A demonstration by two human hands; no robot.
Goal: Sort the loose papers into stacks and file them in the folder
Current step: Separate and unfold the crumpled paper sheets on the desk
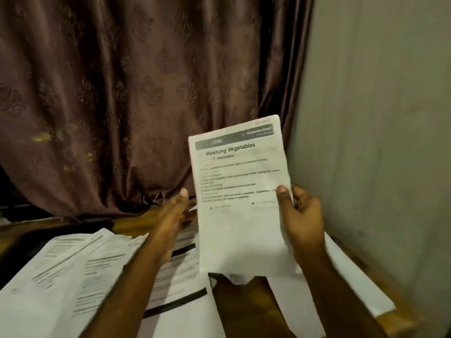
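My right hand grips a printed white sheet headed "Washing Vegetables" by its right edge, thumb on the front, and holds it upright above the table. To the left of that sheet my left hand reaches forward with straight fingers and holds nothing. Loose printed papers lie overlapping on the table at the lower left and under my arms. More white sheets lie below and to the right of the held one. I see no folder that I can tell apart from the papers.
A wooden table shows at the lower right and behind the papers. A brown patterned curtain hangs close behind the table. A grey wall stands at the right.
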